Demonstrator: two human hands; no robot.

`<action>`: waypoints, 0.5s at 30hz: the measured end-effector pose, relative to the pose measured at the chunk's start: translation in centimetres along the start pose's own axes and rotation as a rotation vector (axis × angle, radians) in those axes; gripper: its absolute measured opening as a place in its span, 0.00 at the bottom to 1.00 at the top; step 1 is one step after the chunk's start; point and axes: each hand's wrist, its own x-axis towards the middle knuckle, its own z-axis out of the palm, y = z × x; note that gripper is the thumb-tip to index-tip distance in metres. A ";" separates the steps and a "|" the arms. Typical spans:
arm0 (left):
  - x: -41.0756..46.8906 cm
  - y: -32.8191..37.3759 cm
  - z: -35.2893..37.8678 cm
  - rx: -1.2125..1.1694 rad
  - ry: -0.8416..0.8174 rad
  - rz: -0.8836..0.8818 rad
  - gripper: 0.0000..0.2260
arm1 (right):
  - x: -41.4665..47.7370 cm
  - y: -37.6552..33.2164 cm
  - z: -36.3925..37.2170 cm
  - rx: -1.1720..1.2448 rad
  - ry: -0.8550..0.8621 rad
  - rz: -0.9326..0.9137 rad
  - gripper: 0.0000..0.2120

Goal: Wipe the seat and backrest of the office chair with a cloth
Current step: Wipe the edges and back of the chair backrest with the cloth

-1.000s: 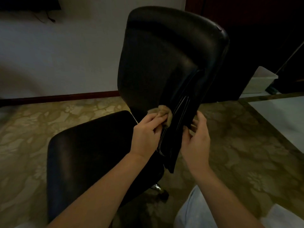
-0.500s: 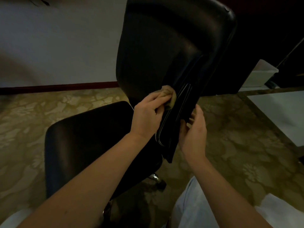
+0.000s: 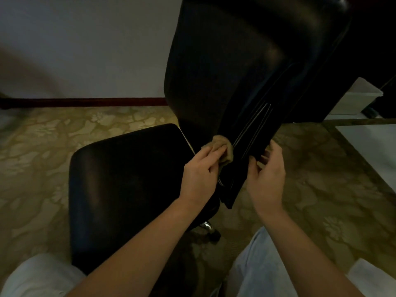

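Observation:
A black office chair stands in front of me, its seat (image 3: pixel 120 179) to the left and its tall backrest (image 3: pixel 231 67) rising at centre right. A small tan cloth (image 3: pixel 222 146) is pressed against the lower part of the backrest, beside its white stitched seams. My left hand (image 3: pixel 201 174) is closed on the cloth. My right hand (image 3: pixel 265 176) grips the backrest's lower right edge, fingers curled around it.
A patterned beige carpet (image 3: pixel 321 189) covers the floor. A white wall with a dark red skirting board (image 3: pixel 85 101) runs behind. A white box (image 3: pixel 355 97) sits at the right, near dark furniture. The chair's chrome base (image 3: pixel 206 226) shows under the seat. My knees fill the bottom edge.
My left hand slid the cloth up the backrest's lower part and back down. My right hand stayed on the backrest's edge. The view tilted and the chair appears closer.

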 end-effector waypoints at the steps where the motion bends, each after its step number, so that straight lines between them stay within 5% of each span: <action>1: 1.0 0.7 -0.2 0.004 0.012 0.034 0.15 | -0.1 0.0 0.0 0.008 -0.001 0.009 0.22; 6: 3.8 2.2 -0.5 0.010 0.033 0.115 0.14 | -0.3 -0.1 0.1 0.016 -0.011 0.009 0.22; 15: -2.1 -1.4 0.7 -0.030 0.000 -0.078 0.14 | -0.3 0.1 -0.2 0.021 -0.004 -0.007 0.22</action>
